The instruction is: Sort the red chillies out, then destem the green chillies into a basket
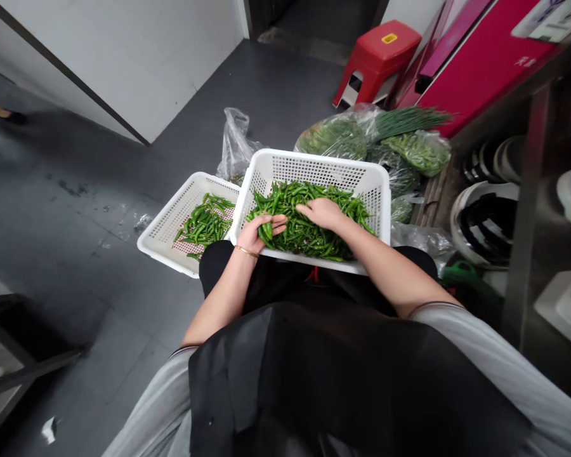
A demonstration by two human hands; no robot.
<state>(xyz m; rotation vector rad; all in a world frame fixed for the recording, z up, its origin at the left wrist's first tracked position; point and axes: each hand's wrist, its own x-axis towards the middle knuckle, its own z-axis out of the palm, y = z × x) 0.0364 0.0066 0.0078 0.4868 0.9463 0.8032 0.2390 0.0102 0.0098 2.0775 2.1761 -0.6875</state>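
A white perforated basket [314, 168] rests on my lap, piled with green chili peppers [309, 238]. My left hand [261, 231] lies palm up at the basket's near left corner with a few peppers cupped in its curled fingers; a thin gold bracelet sits on the wrist. My right hand [321, 212] lies palm down on the middle of the pile, its fingers tucked into the peppers. A second white basket [166, 231] stands on the floor to the left, holding a thinner layer of green chili peppers [204, 222].
Clear plastic bags of greens [409, 149] and a bundle of long chives [404, 120] lie behind the baskets. A crumpled clear bag [235, 146] stands by the floor basket. Red plastic stool [375, 57] at the back, magenta cabinet [476, 63] and a steel shelf with white bowls [485, 216] to the right.
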